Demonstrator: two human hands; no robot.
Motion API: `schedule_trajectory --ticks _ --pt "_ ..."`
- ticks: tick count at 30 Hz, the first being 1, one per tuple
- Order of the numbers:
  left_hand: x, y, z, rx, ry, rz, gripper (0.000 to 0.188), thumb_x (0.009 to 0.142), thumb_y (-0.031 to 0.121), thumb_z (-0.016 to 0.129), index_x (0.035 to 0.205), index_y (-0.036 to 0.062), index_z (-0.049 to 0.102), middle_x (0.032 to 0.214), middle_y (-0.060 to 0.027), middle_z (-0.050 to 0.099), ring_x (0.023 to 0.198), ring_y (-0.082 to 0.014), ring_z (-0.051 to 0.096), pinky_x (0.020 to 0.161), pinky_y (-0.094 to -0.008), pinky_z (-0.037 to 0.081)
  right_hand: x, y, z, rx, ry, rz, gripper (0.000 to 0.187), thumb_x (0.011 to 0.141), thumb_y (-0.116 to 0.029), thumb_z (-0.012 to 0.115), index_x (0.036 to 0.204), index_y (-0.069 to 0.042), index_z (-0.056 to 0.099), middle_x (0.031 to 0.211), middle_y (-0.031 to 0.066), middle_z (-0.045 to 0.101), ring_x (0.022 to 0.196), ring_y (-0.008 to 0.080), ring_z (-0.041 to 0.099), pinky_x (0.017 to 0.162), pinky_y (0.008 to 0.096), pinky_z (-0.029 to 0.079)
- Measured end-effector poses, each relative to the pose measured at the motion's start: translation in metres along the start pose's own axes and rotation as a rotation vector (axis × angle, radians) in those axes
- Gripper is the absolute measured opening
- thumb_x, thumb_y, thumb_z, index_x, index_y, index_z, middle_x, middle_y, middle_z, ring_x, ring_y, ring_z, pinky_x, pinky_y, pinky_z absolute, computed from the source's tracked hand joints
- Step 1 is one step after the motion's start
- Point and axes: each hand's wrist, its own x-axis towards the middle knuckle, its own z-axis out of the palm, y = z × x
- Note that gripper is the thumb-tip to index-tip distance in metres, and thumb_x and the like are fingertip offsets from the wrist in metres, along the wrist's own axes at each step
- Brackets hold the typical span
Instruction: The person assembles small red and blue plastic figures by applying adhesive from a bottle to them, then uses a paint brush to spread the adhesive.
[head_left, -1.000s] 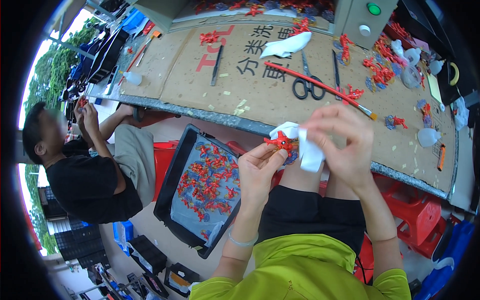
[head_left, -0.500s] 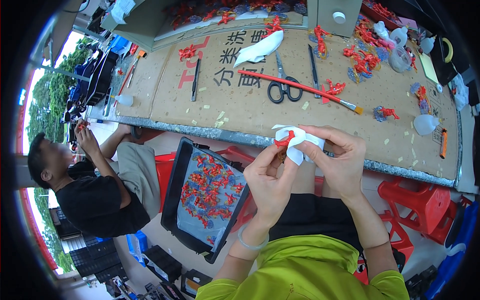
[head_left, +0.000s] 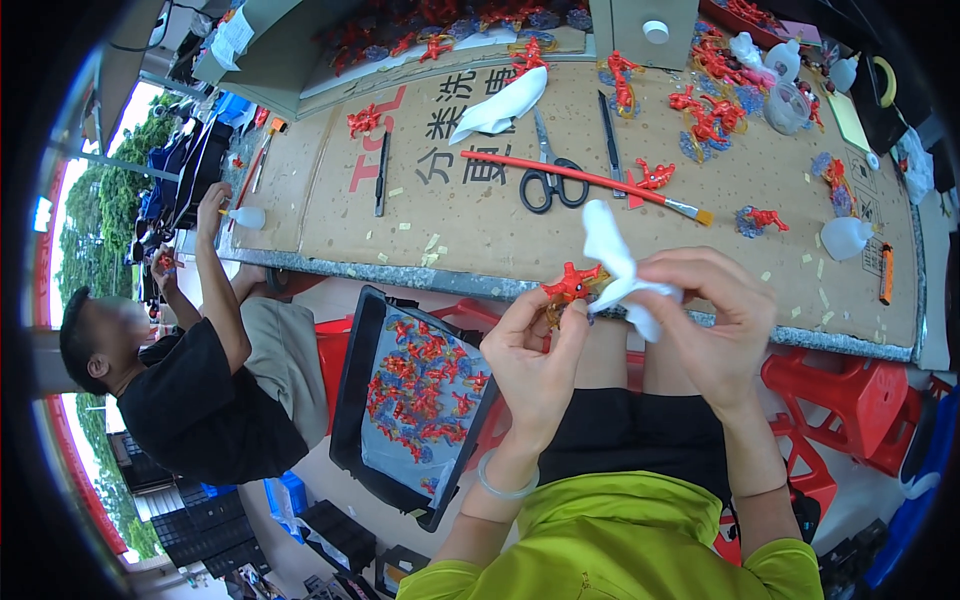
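Note:
My left hand point(head_left: 530, 365) pinches a small red plastic figurine point(head_left: 572, 284) just past the table's front edge. Beside it, my right hand point(head_left: 715, 315) grips a white cloth or tissue point(head_left: 617, 262), one end of which sticks up while another part lies close to the figurine. Whether the cloth touches the figurine I cannot tell. On the cardboard beyond my hands lie black-handled scissors point(head_left: 548, 180) with a red paintbrush point(head_left: 590, 180) across them. Similar red figurines lie nearby, one point(head_left: 762, 220) to the right on a bluish clear base.
A black tray point(head_left: 345, 420) of red figurines stands left of my lap. Across the cardboard-topped table point(head_left: 420, 215) are a white cloth point(head_left: 505, 105), dark slim cutters point(head_left: 382, 175) and a squeeze bottle point(head_left: 840, 240). Red stools point(head_left: 835, 400) stand at right; a person point(head_left: 200, 390) sits at left.
The cloth that was wrapped about the figurine has been pulled right by my right hand, uncovering the figurine. The person at left has raised and stretched an arm toward the table.

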Motion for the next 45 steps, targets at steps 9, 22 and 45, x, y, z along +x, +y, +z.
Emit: schedule_trajectory --ticks 9,22,45 --pt "-0.012 0.002 0.009 0.413 -0.04 0.307 0.019 0.075 -0.008 0.063 0.094 -0.0098 0.06 0.077 -0.0033 0.06 0.068 -0.0047 0.057 0.058 -0.0166 0.044 -0.01 0.006 0.016 0.049 -0.03 -0.059 0.029 0.065 0.008 0.07 0.092 -0.004 0.072 0.087 0.0088 0.064 0.07 0.0135 0.065 0.057 0.023 0.049" --pt "-0.009 0.009 0.002 -0.17 -0.259 -0.17 0.015 0.081 -0.006 0.06 0.096 -0.0108 0.062 0.089 -0.0106 0.066 0.08 -0.0105 0.062 0.075 -0.0213 0.049 0.021 0.028 -0.02 -0.22 0.05 -0.066 0.028 0.072 0.01 0.057 0.098 0.001 0.061 0.1 0.015 0.063 0.09 0.0276 0.063 0.074 0.0338 0.05" --pt "0.004 0.003 0.022 0.242 -0.518 -0.033 0.019 0.074 -0.001 0.062 0.092 -0.0002 0.054 0.081 -0.0078 0.061 0.066 -0.0073 0.055 0.06 -0.0237 0.043 -0.005 0.028 -0.039 0.073 -0.228 0.151 0.019 0.079 0.003 0.061 0.097 0.0 0.068 0.08 0.0102 0.065 0.07 0.0146 0.062 0.063 0.0248 0.05"
